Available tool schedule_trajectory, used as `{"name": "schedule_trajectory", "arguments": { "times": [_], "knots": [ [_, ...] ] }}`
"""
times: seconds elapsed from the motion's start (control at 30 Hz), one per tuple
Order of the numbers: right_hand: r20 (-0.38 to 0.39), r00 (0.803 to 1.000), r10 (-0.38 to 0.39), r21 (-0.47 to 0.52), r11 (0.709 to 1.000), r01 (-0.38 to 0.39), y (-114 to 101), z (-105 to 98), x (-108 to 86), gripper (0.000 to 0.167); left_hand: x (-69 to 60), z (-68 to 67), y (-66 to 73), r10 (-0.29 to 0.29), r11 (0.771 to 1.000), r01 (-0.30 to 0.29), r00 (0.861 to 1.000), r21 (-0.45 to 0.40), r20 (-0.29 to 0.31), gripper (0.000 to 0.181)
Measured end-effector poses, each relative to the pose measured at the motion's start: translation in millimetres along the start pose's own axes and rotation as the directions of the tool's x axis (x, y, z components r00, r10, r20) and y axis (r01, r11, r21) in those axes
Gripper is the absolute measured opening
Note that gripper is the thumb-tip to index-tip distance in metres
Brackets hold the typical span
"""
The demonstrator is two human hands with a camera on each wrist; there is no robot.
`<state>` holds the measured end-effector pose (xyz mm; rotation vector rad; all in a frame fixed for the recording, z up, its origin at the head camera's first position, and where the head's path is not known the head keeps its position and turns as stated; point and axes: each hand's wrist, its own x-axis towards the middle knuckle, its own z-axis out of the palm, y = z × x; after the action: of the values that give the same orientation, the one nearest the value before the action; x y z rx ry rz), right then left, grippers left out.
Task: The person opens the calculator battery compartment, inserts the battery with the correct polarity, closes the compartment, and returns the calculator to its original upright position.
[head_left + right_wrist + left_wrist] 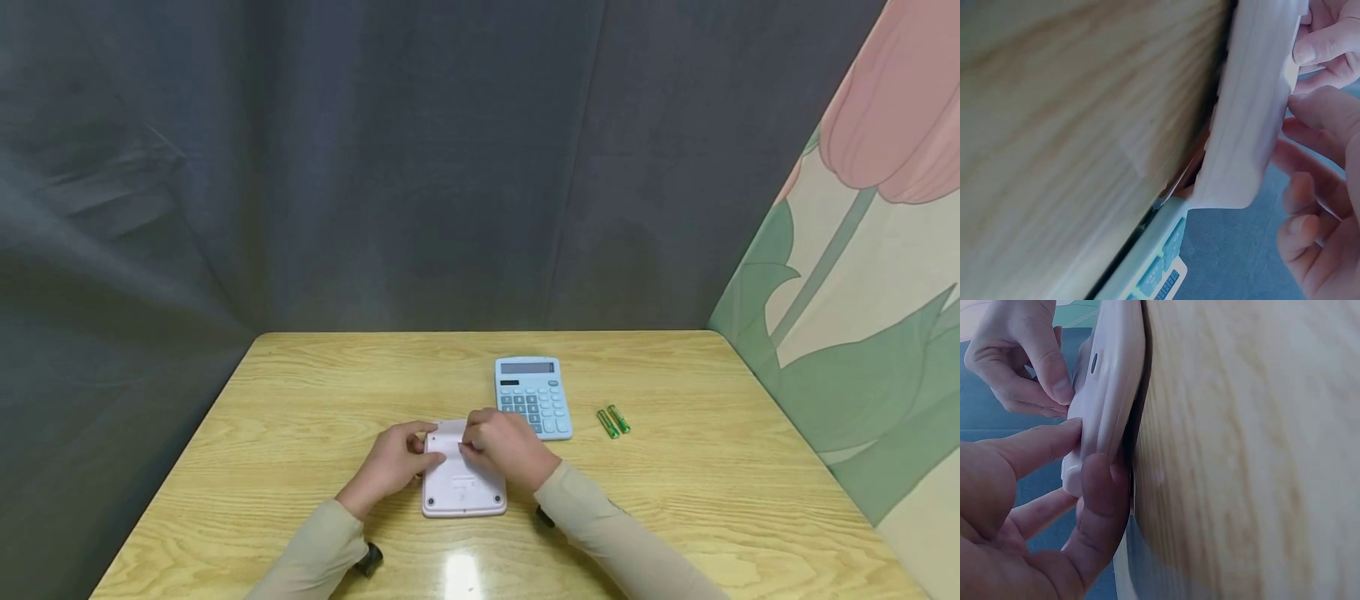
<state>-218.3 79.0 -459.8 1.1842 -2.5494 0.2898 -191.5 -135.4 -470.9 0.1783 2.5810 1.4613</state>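
A pale pink calculator (457, 492) lies face down on the table, its back with small screws and round feet turned up. My left hand (393, 457) grips its left edge; the thumb rests on the back and other fingers are at the side, as the left wrist view shows. My right hand (504, 443) is over the upper part of the back, fingers bent, thumb and fingertips touching the surface. Whether they pinch a small part there is hidden. In the right wrist view, the right hand (1329, 156) has its other fingers loosely curled beside the calculator (1247, 119).
A light blue calculator (551, 400) lies face up just behind my right hand, its display lit. To its right, two green batteries (613, 422) lie side by side on the wooden table (712, 500). A dark curtain (450, 167) hangs behind the table.
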Motion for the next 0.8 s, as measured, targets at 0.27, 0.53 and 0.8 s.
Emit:
{"name": "schedule_trajectory", "arguments": {
  "times": [0.27,0.53,0.8],
  "knots": [
    [-0.01,0.998,-0.062,-0.065,0.996,0.061,0.8,1.2,0.7,0.008,-1.5,0.2,0.9,-0.011,1.0,0.011,1.0,-0.004,-0.001,0.051],
    [-0.013,0.997,-0.078,-0.118,0.99,0.076,-1.8,-0.9,2.7,0.011,0.0,0.5,-0.3,-0.003,1.0,0.003,1.0,-0.004,0.003,0.051],
    [-0.03,0.996,-0.088,-0.162,0.983,0.082,-3.1,0.6,2.0,0.014,-0.2,0.7,-2.5,-0.005,1.0,0.005,1.0,-0.004,0.01,0.052]
  ]
}}
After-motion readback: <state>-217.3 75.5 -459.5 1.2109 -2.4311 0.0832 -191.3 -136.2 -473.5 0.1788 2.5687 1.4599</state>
